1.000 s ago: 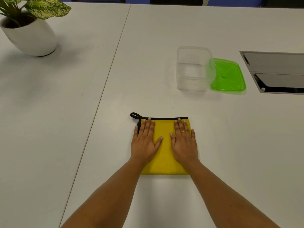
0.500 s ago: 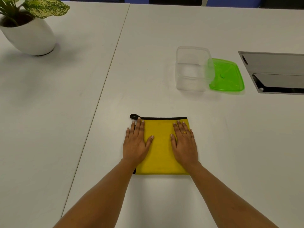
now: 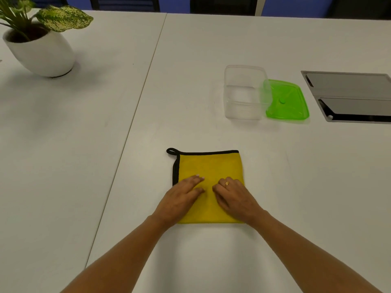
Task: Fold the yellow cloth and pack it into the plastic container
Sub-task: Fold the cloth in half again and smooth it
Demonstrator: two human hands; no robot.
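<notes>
Head view: two white tables (image 3: 211,49) are standing edge to edge, a seam running between them, with blue panels showing behind. A potted plant (image 3: 40,49) is sitting far left; a metal hatch (image 3: 349,98) is lying flush at right. The clear plastic container (image 3: 243,92) is standing open, its green lid (image 3: 287,100) touching its right side. The folded yellow cloth (image 3: 209,166) is lying flat, well apart from the container. The left hand (image 3: 182,199) and right hand (image 3: 234,197) are resting on its near half, fingers curled, gripping nothing.

No legible text, label, brand, number or sign appears on any surface in the head view.
</notes>
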